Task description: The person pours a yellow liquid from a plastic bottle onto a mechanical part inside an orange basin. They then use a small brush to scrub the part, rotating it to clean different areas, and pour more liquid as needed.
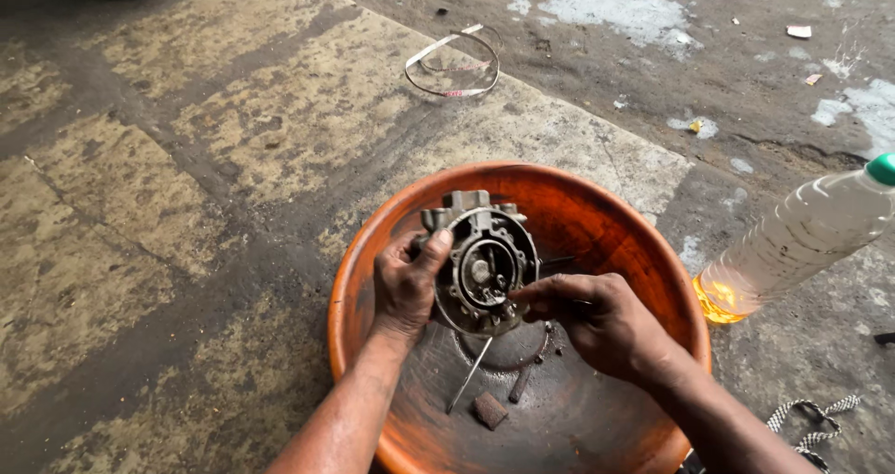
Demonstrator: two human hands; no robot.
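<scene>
A grimy metal carburettor body (480,255) is held up over an orange plastic basin (597,204), its round open face turned toward me. My left hand (406,283) grips it from the left side, thumb over the rim. My right hand (597,320) reaches in from the right, with pinched fingertips touching a small part inside the round opening. In the dark wet bottom of the basin lie a thin metal rod (469,374), a short dark piece (520,383) and a small brown block (488,410).
A clear plastic bottle (802,236) with a green cap and yellowish liquid leans at the basin's right. A loop of white strap (454,64) lies on the stained concrete beyond. A checked cord (811,418) lies at lower right. Scraps litter the far ground.
</scene>
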